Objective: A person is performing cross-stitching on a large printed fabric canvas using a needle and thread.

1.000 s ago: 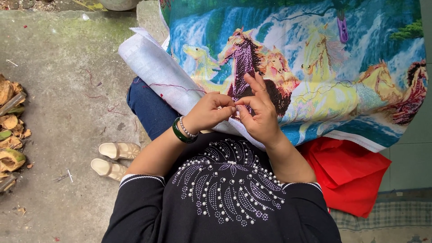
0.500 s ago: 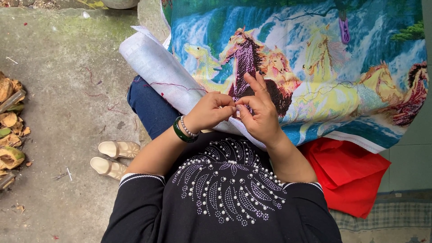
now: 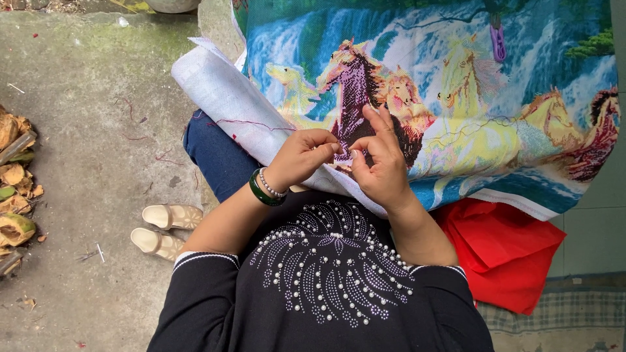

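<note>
Lying across the lap, the embroidered horse cloth (image 3: 456,124) runs its long axis left to right, its near edge just under both hands. The left hand (image 3: 301,156) and right hand (image 3: 381,163) pinch together at one spot (needle too small to see). Nothing has shifted since earlier.
</note>
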